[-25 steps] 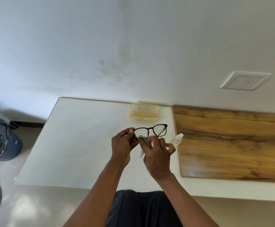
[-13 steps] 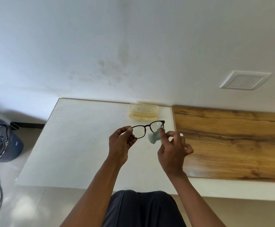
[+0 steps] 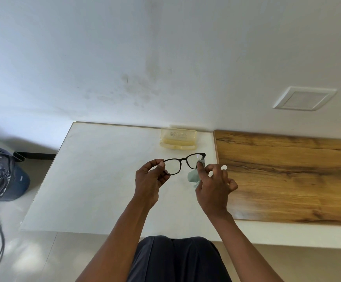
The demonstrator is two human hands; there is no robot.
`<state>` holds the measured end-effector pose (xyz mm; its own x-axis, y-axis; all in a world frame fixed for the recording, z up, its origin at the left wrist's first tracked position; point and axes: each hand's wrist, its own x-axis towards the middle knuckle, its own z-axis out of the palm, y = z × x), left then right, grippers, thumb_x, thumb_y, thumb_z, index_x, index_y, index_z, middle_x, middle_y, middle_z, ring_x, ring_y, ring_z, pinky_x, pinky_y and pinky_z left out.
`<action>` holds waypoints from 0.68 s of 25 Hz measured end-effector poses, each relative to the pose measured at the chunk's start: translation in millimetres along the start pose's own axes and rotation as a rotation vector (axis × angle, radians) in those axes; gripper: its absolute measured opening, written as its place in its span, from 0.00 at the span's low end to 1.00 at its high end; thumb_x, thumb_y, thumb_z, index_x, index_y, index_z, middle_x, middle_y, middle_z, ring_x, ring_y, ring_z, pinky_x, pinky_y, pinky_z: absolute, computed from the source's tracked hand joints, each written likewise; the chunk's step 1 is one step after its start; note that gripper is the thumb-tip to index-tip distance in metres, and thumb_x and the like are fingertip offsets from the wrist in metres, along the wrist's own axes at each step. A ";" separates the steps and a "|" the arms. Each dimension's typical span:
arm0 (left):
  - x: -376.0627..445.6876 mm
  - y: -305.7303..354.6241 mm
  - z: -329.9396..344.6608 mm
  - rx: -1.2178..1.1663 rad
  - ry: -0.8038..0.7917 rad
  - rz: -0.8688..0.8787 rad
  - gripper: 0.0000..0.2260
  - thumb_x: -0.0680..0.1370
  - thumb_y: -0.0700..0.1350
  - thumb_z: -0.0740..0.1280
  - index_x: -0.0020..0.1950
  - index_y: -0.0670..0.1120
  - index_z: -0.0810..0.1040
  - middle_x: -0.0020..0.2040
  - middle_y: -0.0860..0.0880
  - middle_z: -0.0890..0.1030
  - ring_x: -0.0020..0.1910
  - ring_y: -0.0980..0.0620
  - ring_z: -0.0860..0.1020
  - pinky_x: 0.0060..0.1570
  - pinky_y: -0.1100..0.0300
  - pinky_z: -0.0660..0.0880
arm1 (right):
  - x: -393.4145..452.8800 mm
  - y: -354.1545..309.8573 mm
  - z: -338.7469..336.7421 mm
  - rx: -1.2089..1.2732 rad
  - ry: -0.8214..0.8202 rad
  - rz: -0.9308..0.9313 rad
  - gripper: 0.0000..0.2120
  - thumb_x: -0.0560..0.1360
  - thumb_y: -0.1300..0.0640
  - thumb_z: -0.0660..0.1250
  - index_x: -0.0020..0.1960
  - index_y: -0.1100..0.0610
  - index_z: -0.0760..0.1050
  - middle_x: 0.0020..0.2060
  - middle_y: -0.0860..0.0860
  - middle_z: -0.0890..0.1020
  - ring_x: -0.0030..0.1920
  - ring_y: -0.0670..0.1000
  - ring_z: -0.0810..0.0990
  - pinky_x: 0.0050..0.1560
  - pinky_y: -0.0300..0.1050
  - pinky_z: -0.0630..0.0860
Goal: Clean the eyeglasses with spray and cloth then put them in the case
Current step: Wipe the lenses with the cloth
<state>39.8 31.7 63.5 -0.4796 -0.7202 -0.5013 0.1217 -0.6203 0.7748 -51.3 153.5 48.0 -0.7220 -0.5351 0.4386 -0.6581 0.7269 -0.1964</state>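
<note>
Eyeglasses (image 3: 182, 163): our left hand (image 3: 151, 180) pinches the frame's end, right hand (image 3: 213, 186) fingers press the cloth (image 3: 193, 177) on one lens.

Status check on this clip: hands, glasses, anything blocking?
Left hand pinching eyeglasses at one end. Right hand pressing cloth on the other lens. Case open by the wall, path clear.
</note>
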 end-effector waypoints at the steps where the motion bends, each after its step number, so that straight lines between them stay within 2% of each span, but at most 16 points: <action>1: -0.2 -0.8 0.1 0.000 -0.004 -0.001 0.03 0.76 0.35 0.66 0.46 0.41 0.78 0.29 0.48 0.76 0.30 0.52 0.75 0.38 0.60 0.80 | -0.2 -0.8 0.9 -0.002 -0.001 -0.007 0.30 0.52 0.68 0.77 0.53 0.52 0.80 0.41 0.53 0.78 0.41 0.56 0.77 0.42 0.50 0.59; 7: -0.4 -0.7 -1.0 -0.021 -0.020 -0.010 0.03 0.76 0.35 0.65 0.46 0.40 0.78 0.29 0.49 0.76 0.31 0.52 0.75 0.36 0.61 0.80 | -10.1 3.0 3.5 -0.015 -0.010 -0.084 0.33 0.51 0.69 0.77 0.54 0.50 0.79 0.42 0.52 0.77 0.44 0.52 0.71 0.40 0.52 0.66; 13: 1.6 3.4 -7.2 -0.011 -0.046 -0.039 0.03 0.76 0.35 0.65 0.47 0.40 0.78 0.34 0.44 0.74 0.35 0.49 0.75 0.35 0.61 0.79 | 2.2 9.7 2.0 -0.005 0.007 -0.017 0.31 0.52 0.69 0.76 0.54 0.52 0.79 0.41 0.53 0.77 0.41 0.56 0.78 0.41 0.51 0.60; 17: 0.8 2.4 -6.0 -0.009 -0.053 -0.036 0.03 0.76 0.35 0.65 0.47 0.40 0.78 0.34 0.44 0.75 0.34 0.49 0.75 0.36 0.61 0.80 | 10.9 -2.5 3.7 0.002 0.037 -0.038 0.32 0.51 0.71 0.75 0.53 0.52 0.80 0.41 0.53 0.77 0.41 0.54 0.77 0.41 0.51 0.62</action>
<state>45.0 27.7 62.7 -0.5295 -0.6797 -0.5076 0.1113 -0.6489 0.7527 -58.4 144.2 50.0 -0.6885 -0.5459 0.4774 -0.6850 0.7058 -0.1808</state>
